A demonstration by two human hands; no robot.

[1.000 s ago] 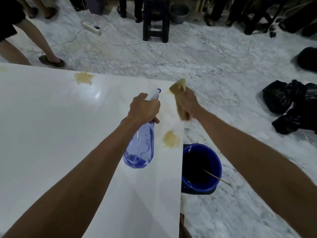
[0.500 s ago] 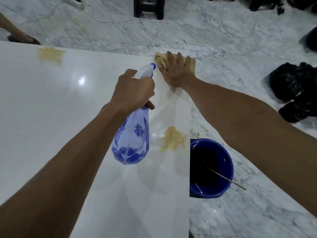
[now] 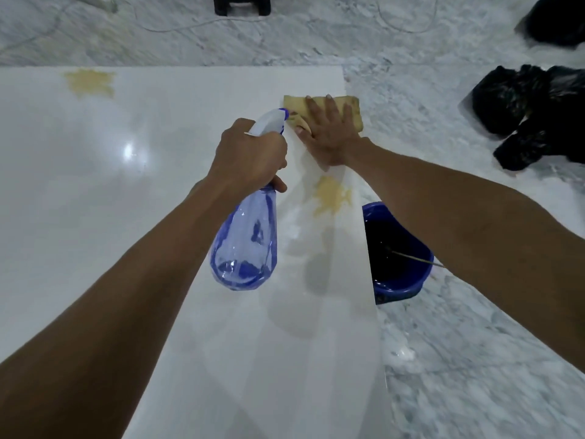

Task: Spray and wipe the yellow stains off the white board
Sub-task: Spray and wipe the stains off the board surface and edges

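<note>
My left hand (image 3: 250, 153) was curled around the neck of the spray bottle (image 3: 243, 242), with the fingers closed on it just under the white trigger head, so the bottle hung down from my fist above the white board (image 3: 95, 201). The nozzle pointed forward and a little to the right, toward my other hand. The blue transparent body of the bottle was tilted, and a small amount of liquid sat in its bottom. My right hand (image 3: 329, 131) lay flat on the yellow cloth (image 3: 354, 112), fingers straight and a little spread, pressing the cloth on the board near the far right corner. The cloth stuck out beyond my fingertips and on the right side of my hand, and its right end reached over the edge of the board. One yellow stain (image 3: 332, 194) was on the board just behind my right wrist, near the right edge, between the cloth and the blue bucket (image 3: 399, 277). It was to the right of the bottle, not touching it. A second yellow stain (image 3: 88, 82) was at the far edge of the board, well apart to the left from both hands. The bucket stood on the marble floor (image 3: 474, 359) just beside the board's right edge, with dark liquid and a thin stick in it. Black bags (image 3: 531, 115) lay on the floor further to the right.
</note>
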